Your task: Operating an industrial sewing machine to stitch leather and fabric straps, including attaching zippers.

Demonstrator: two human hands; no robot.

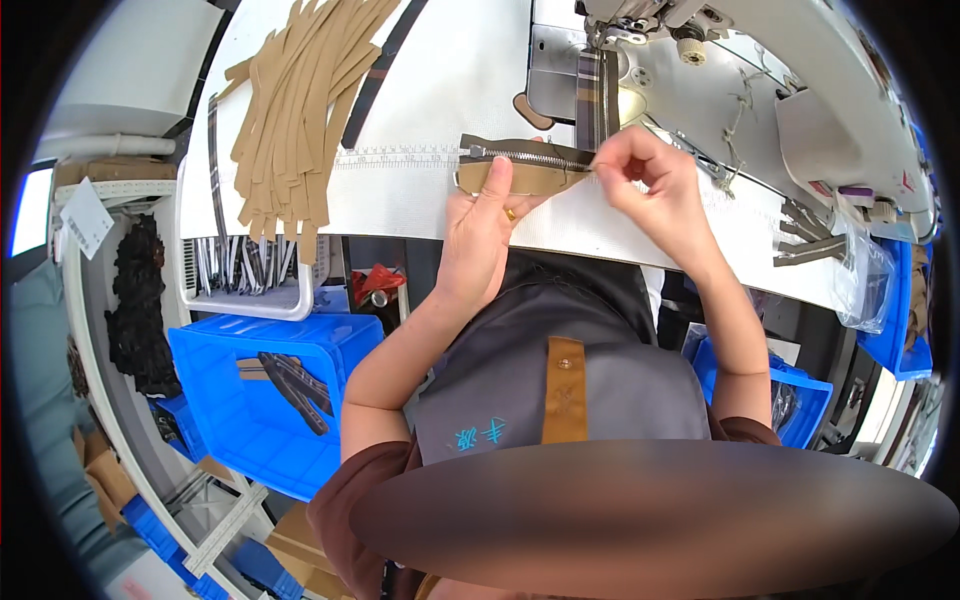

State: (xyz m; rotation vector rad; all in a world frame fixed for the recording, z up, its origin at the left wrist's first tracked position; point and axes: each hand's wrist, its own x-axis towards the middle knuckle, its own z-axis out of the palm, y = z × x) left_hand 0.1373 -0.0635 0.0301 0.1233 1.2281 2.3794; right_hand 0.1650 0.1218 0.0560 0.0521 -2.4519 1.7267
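A dark zipper (535, 157) with metal teeth lies along a tan fabric strip (540, 180), both held up over the near edge of the white table. My left hand (483, 215) grips the strip and zipper near their left end, thumb on top and the other fingers underneath. At the right end of the zipper, my right hand (650, 180) pinches its tip between thumb and forefinger. Just beyond, a dark striped strip with a zipper (598, 95) runs under the head of the sewing machine (640, 25).
A heap of tan strips (300, 110) covers the table's left part. Below it stand a white basket (250, 305) of zippers and a blue bin (270, 420). Zipper pieces (810, 245) and a clear plastic bag (868, 285) are at the right edge.
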